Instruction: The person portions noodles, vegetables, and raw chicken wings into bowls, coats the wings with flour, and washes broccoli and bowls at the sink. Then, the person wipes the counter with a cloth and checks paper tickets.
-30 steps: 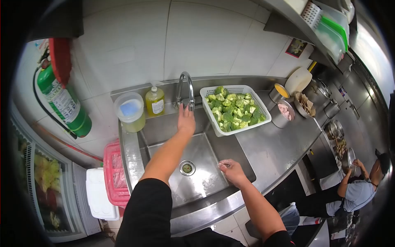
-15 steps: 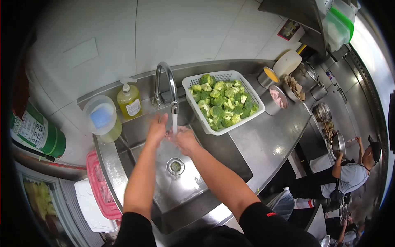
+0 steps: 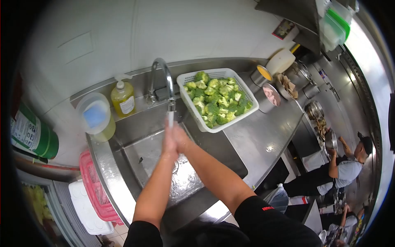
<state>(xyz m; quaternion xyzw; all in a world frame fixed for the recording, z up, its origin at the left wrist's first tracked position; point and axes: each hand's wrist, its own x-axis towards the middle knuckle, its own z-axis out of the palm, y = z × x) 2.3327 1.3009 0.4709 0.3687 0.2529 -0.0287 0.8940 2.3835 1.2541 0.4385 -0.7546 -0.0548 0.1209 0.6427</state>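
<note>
Water runs from the curved faucet [image 3: 171, 92] onto my two hands above the steel sink [image 3: 135, 164]. My left hand [image 3: 168, 142] points up toward the spout, its fingers stretched out. Against it, palm to palm, lies my right hand [image 3: 180, 139], also with fingers extended, though blurred by motion. Neither hand shows anything held. The drain is mostly hidden behind my wrists. To the right of the faucet, a white perforated basket [image 3: 212, 130] full of broccoli florets [image 3: 214, 96] rests across the sink's edge.
Left of the faucet stand a yellow soap bottle [image 3: 122, 99] and a clear tub [image 3: 96, 117] with a blue sponge. Metal containers [image 3: 269, 96] line the counter at right. A red-pink lid or bin [image 3: 92, 181] is beside the sink. A co-worker [image 3: 347, 171] holds a metal bowl farther right.
My hands have come from slightly apart to pressed together under the stream. The camera view has shifted a little, moving the scene slightly left. The basket stays in place.
</note>
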